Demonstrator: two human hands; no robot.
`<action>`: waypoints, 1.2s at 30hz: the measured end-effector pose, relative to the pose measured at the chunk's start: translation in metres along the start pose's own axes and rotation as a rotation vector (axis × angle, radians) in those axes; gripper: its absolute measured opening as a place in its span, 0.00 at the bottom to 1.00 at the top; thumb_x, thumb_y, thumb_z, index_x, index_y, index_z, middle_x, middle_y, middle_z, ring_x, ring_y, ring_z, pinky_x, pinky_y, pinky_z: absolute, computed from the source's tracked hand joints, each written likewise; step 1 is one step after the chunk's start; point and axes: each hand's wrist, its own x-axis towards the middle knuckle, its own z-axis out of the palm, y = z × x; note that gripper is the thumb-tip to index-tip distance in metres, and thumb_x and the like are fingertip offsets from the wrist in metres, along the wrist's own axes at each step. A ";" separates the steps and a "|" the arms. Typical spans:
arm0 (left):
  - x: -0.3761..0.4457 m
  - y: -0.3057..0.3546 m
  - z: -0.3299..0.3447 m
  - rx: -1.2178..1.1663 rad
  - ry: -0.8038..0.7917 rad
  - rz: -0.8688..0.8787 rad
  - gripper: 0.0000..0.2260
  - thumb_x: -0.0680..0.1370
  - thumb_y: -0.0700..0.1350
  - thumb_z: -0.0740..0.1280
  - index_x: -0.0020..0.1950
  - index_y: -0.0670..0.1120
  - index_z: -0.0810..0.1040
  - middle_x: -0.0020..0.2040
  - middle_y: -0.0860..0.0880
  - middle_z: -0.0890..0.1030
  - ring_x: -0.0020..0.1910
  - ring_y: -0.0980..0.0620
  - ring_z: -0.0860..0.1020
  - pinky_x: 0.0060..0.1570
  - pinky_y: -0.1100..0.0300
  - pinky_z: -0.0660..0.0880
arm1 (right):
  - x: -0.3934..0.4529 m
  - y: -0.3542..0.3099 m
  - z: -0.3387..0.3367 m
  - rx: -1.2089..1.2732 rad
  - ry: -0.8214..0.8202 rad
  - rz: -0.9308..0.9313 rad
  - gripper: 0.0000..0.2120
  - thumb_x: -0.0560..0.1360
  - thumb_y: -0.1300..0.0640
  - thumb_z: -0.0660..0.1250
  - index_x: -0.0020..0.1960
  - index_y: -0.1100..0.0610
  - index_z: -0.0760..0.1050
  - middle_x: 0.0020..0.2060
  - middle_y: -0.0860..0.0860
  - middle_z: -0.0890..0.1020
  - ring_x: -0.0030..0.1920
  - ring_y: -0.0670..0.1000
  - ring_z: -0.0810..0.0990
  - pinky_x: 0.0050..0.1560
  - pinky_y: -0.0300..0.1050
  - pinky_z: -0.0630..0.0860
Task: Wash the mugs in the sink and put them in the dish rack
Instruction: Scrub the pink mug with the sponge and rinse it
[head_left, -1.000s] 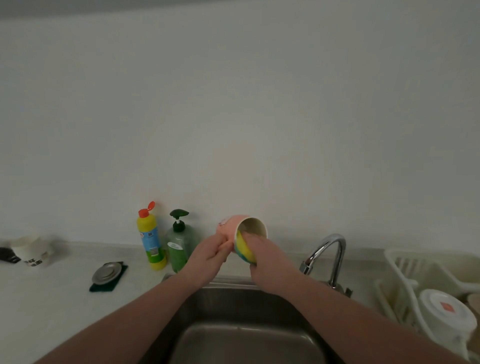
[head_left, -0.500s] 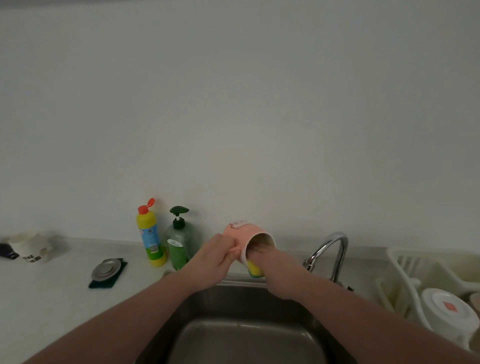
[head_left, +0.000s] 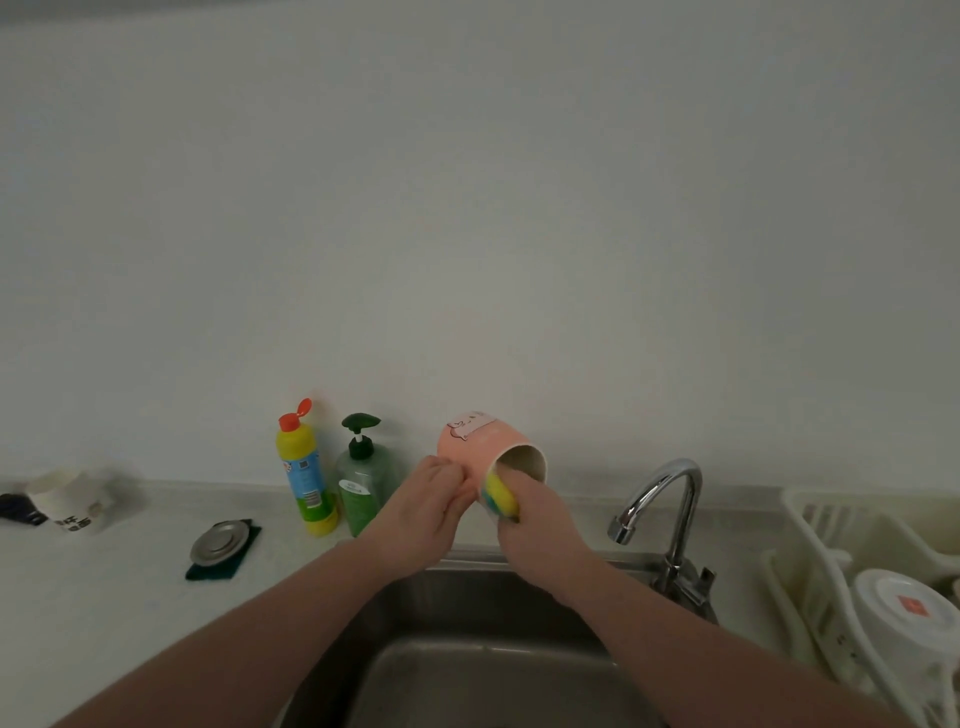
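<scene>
around: tap right, soap bottles left
mug: tilted, mouth facing lower right
left hand: fingers gripping mug
right hand: fingers pinching sponge at mouth

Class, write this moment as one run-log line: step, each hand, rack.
step: scrubbing | left hand: holds pink mug | right hand: presses yellow sponge at mug's mouth | dish rack: one white mug

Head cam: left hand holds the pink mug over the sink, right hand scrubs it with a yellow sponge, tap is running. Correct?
Not quite: the tap is not running; the head view shows no water leaving its spout. The rest stands: the left hand holds the pink mug over the sink, and the right hand scrubs it with a yellow sponge.
</scene>
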 end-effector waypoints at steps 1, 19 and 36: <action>0.001 -0.001 -0.001 -0.003 0.015 -0.019 0.14 0.81 0.47 0.55 0.40 0.42 0.71 0.39 0.53 0.69 0.40 0.59 0.64 0.45 0.71 0.63 | 0.001 0.002 -0.004 -0.105 -0.028 -0.099 0.23 0.75 0.69 0.59 0.68 0.55 0.68 0.60 0.53 0.75 0.56 0.50 0.74 0.54 0.35 0.71; 0.003 -0.006 -0.005 0.065 -0.028 0.024 0.11 0.81 0.46 0.57 0.40 0.45 0.70 0.39 0.55 0.67 0.39 0.61 0.60 0.46 0.73 0.60 | 0.005 0.001 -0.013 -0.130 -0.093 -0.109 0.20 0.75 0.70 0.60 0.64 0.57 0.72 0.57 0.54 0.78 0.53 0.52 0.76 0.49 0.36 0.70; 0.007 -0.008 -0.005 0.085 -0.100 -0.043 0.16 0.81 0.52 0.52 0.43 0.43 0.72 0.38 0.54 0.69 0.38 0.57 0.63 0.39 0.69 0.62 | 0.008 0.003 -0.021 -0.164 -0.123 -0.117 0.22 0.76 0.69 0.60 0.68 0.55 0.69 0.59 0.54 0.77 0.52 0.49 0.74 0.46 0.33 0.68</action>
